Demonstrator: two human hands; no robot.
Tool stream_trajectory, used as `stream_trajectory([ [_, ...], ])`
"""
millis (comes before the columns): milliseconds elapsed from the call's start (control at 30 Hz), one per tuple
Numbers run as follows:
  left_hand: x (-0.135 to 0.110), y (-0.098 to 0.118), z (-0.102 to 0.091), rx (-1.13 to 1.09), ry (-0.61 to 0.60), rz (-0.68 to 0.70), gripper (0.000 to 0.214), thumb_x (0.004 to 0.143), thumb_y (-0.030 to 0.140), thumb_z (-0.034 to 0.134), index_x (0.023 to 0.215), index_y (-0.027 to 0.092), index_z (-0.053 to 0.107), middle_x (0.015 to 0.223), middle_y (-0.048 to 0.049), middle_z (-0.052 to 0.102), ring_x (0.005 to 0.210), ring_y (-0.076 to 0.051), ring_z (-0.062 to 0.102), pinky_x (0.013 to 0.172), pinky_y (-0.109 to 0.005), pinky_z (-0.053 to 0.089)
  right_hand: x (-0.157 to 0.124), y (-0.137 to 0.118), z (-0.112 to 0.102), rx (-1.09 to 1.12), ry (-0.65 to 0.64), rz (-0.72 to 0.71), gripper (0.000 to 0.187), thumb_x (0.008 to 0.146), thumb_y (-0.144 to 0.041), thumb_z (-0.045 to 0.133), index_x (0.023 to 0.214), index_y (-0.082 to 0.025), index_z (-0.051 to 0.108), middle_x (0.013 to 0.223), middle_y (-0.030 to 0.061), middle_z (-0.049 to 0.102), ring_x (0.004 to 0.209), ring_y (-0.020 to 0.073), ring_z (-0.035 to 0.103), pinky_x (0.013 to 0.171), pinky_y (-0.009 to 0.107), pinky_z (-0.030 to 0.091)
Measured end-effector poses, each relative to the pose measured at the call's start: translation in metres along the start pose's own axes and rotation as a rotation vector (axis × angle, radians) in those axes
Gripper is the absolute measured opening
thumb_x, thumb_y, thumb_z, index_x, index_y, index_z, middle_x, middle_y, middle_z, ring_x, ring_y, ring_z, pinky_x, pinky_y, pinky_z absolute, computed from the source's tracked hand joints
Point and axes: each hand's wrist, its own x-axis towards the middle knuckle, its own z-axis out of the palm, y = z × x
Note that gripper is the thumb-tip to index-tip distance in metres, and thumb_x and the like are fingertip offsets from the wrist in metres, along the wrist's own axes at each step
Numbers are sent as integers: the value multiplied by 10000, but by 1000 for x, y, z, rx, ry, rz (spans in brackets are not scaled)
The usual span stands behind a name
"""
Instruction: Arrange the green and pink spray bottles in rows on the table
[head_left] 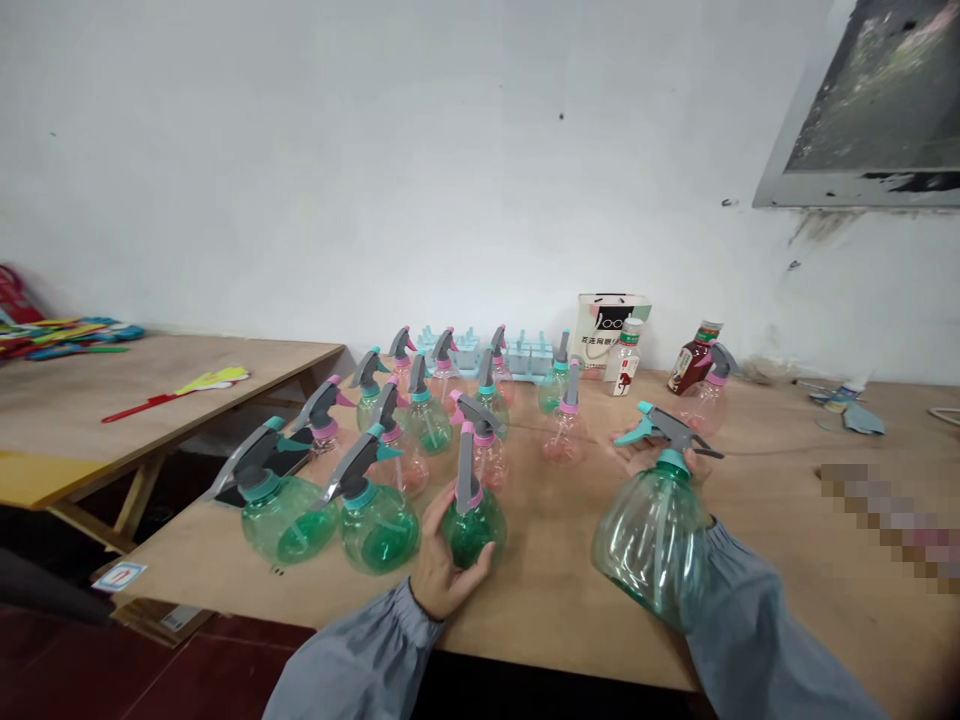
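Observation:
My left hand (pixel 441 560) is wrapped round a green spray bottle with a grey trigger and pink collar (pixel 472 520) that stands on the wooden table (pixel 555 590). My right hand (pixel 660 458) holds a larger clear green spray bottle (pixel 651 545) tilted above the table, its fingers behind the teal collar and grey trigger head (pixel 667 428). Two more big green spray bottles (pixel 289 510) (pixel 375 520) stand left of my left hand. Both my arms are in grey sleeves.
Several smaller pink and green spray bottles (pixel 427 410) stand in rows toward the wall. Behind them are pale blue trays (pixel 525 355), a paper bag (pixel 607 325), a white bottle (pixel 624 360) and a dark red bottle (pixel 694 360). A second table (pixel 112 400) at left holds colourful items.

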Motion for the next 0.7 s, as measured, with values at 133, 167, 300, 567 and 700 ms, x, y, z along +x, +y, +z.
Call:
stream_trajectory([
  [133,-1,0,0,-6,0,-9,810,861,298,694,1546,185,278,1373,-178,556,1268,-311,614,1018,-482,555,1,-9,-7,-64,16,-79,402,649,-664,702,770,-282,682,679,-2,635,833,279,675,1243,608,266],
  [167,0,0,0,-7,1,-8,809,862,298,693,1547,185,278,1373,-179,556,1269,-310,613,1018,-482,554,3,-13,-11,-90,30,-71,395,676,-659,690,796,-283,684,727,9,668,905,293,691,1225,617,297],
  [300,0,0,0,-9,5,1,804,872,299,682,1555,170,278,1365,-179,556,1269,-300,608,1017,-460,554,14,-30,-34,-259,109,-53,332,746,-563,741,933,-294,692,1025,45,750,1159,296,678,1076,567,485],
  [567,-3,-2,2,-26,2,1,824,863,278,696,1560,158,273,1380,-181,544,1287,-299,593,1041,-461,546,30,-72,-110,-653,656,-601,492,595,-507,859,939,-195,697,973,63,746,884,215,720,1014,467,513],
  [700,-3,-2,1,-27,1,-8,817,860,277,698,1554,173,281,1380,-174,545,1286,-298,599,1037,-464,550,26,-89,-146,-978,698,-619,511,672,-545,737,1012,-165,708,998,128,748,923,279,723,972,505,515],
])
